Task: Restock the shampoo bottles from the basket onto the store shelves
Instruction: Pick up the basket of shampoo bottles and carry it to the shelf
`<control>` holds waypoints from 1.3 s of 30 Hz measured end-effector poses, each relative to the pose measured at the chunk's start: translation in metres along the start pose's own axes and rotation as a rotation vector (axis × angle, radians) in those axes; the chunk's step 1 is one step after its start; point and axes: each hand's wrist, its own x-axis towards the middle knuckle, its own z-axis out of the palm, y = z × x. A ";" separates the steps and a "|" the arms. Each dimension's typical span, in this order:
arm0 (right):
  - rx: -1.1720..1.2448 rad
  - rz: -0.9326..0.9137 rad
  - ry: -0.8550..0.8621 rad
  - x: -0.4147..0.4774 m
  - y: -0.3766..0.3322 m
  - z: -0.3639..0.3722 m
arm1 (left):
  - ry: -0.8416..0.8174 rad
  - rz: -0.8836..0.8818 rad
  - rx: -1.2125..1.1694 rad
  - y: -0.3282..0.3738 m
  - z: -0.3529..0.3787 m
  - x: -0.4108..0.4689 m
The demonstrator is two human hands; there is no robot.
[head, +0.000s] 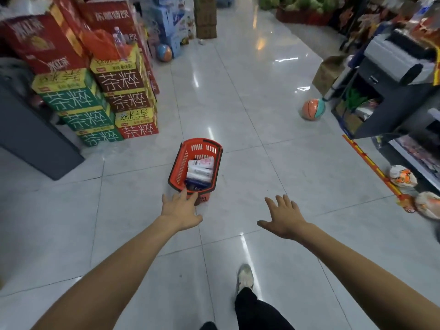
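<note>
Status: early stage; nothing restocked, as far as this view shows.

The red basket stands on the tiled floor, just ahead of the left hand. The shampoo bottles lie inside it on their sides, white, pink and dark ones packed together. The exact count is not clear. No bottle is in either hand and none is seen outside the basket.

Left hand: wide, fingers spread and straight, holding nothing. Its fingertips overlap the near rim of the basket in the picture; whether they touch it or hover above it cannot be told.

Right hand: also wide, fingers splayed, holding nothing. It is beside the left hand and apart from the basket, over bare floor.

One shoe is planted behind the hands, below the right forearm.

Surroundings: stacked drink cartons rise ahead and to the left of the left hand. A shelf unit runs ahead and to the right of the right hand, with a ball on the floor near it. Whether that unit is the shampoo shelf cannot be told; no shampoo display is visible.

Judgement: the step in hand looks like taking hold of the basket. Remaining: grasp the basket, find the right shelf, and place every bottle.
</note>
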 end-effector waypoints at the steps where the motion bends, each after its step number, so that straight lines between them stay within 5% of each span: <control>1: -0.014 -0.030 -0.001 0.018 0.007 -0.008 | -0.003 -0.017 -0.009 0.002 -0.007 0.015; 13: -0.221 -0.257 -0.083 0.233 0.019 -0.109 | -0.055 -0.221 -0.208 -0.010 -0.038 0.156; 26: -0.336 -0.454 -0.209 0.459 -0.093 -0.187 | -0.066 -0.599 -0.754 -0.082 -0.045 0.286; 39: -0.444 -0.653 -0.295 0.634 -0.168 -0.211 | -0.149 -0.989 -1.016 -0.119 -0.043 0.365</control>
